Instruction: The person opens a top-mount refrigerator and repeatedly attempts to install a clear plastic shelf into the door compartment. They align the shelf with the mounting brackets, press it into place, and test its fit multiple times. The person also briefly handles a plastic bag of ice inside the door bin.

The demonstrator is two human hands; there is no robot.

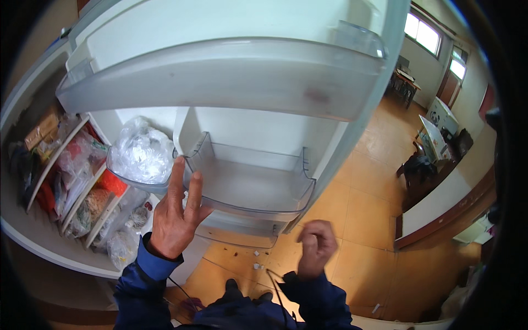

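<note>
While the clear door bin sits mid-door on the open fridge door, the left hand rests open-fingered on its front edge, gripping nothing. The right hand hangs curled shut nearby. A careless tug could unseat the bin beside the bagged bin.

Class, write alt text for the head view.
A person's left hand touches the clear middle door bin of an open fridge door. The right hand is loosely closed near a thin cord, above an orange tiled floor.
</note>
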